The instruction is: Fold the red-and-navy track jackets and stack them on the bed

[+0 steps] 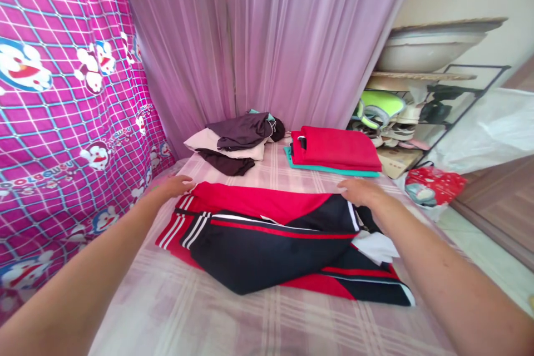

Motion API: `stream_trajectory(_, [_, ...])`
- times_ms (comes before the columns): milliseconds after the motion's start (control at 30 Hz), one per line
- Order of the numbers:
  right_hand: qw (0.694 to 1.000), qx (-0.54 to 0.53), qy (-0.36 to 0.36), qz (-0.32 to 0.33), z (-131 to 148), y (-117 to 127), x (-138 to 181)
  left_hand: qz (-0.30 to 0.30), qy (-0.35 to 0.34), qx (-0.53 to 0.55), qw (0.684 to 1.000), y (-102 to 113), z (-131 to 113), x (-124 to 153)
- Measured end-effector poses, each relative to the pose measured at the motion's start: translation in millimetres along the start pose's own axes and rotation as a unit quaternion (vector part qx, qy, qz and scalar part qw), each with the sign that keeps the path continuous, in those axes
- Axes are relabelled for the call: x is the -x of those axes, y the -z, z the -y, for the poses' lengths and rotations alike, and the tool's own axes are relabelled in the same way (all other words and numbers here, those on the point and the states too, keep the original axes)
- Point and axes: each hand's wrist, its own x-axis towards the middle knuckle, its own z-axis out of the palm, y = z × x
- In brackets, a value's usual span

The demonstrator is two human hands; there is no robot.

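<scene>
A red and black track jacket lies folded lengthwise across the bed. Its white-striped ribbing is at the left, and one dark sleeve with a red and white stripe lies over the body. At the far left corner my left hand pinches the red fabric. My right hand has closed on the far right edge, where the dark part ends in a white trim. Close to my right wrist, a white piece of cloth shows beside the jacket.
Behind the jacket, a loose heap of dark and pale clothes lies at the left. A folded red garment rests on a teal one at the right. Purple curtains hang behind; a rack with shoes stands right of the bed.
</scene>
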Motion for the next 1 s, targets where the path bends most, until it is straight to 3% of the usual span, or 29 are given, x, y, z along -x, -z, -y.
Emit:
stream_trajectory(100, [0.998, 0.034, -0.059, -0.014, 3, 11, 0, 0.014, -0.001, 0.200, 0.980, -1, -2, 6])
stream_trajectory(167, [0.994, 0.038, -0.090, -0.037, 4, 8, 4, -0.014, 0.001, 0.263, 0.965, -8, -1, 11])
stream_trajectory(367, [0.995, 0.043, -0.091, -0.025, 2, -21, 10, -0.082, 0.029, 0.279, 0.956, -32, 11, 29])
stream_trajectory(567, [0.998, -0.049, -0.028, 0.036, 7, -14, -2, -0.002, 0.031, 0.289, 0.957, -21, 4, 32])
stream_trajectory(700, [0.994, -0.078, -0.058, -0.054, 12, -10, 1, -0.045, 0.008, 0.354, 0.934, -26, -5, 22])
stream_trajectory(800, [0.993, -0.043, -0.099, -0.048, 14, -15, 8, -0.063, -0.014, 0.290, 0.955, -34, -2, 18])
stream_trajectory(900, [0.996, 0.004, -0.080, -0.033, 15, -21, 12, -0.080, -0.034, 0.159, 0.983, -36, 6, 19])
stream_trajectory(1000, [0.996, 0.032, -0.073, -0.027, 16, -18, 13, -0.094, -0.033, 0.105, 0.989, -32, 12, 19])
